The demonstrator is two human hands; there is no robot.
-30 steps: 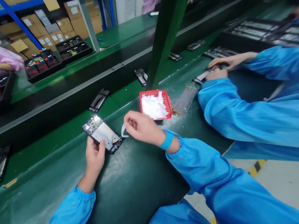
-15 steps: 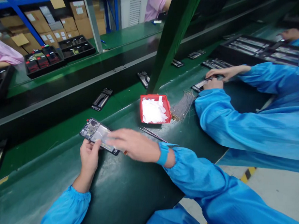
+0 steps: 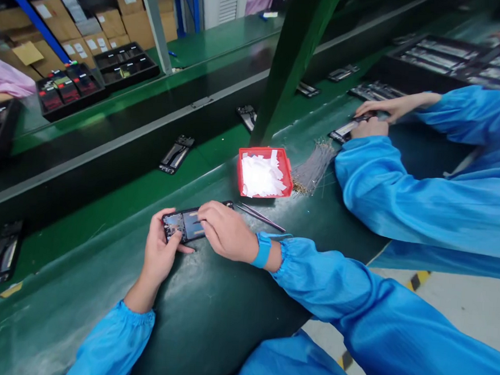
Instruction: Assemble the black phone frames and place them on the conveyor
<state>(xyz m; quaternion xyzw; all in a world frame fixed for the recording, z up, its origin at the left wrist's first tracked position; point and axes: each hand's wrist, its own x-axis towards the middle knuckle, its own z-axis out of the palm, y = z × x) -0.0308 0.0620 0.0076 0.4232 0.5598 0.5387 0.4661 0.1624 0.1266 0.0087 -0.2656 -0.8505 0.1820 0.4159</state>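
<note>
An opened phone (image 3: 191, 227), its circuit board and inner bay showing, lies level just above the bench mat. My left hand (image 3: 158, 258) grips its left end, thumb over the board and fingers along the edges. Over the right half of the phone, my right hand (image 3: 232, 235) has its fingers bent and pinched together at the inner bay. Whatever is between those fingertips is hidden. Tweezers (image 3: 261, 217) rest on the mat beyond my right wrist. Behind them stands a red bin (image 3: 239, 174) holding white paper slips (image 3: 263, 176).
A bundle of thin wires (image 3: 315, 166) lies right of the bin. Opened phones (image 3: 177, 155) are spaced along the green belt, another phone (image 3: 2, 255) at far left. A co-worker's hands (image 3: 372, 127) work on a phone at right. A green post (image 3: 295, 65) rises behind the bin.
The phone has moved right and turned, its right end now tipped away from me. My left hand followed it. My right hand's fingers went from stretched over the phone to pinched at its bay.
</note>
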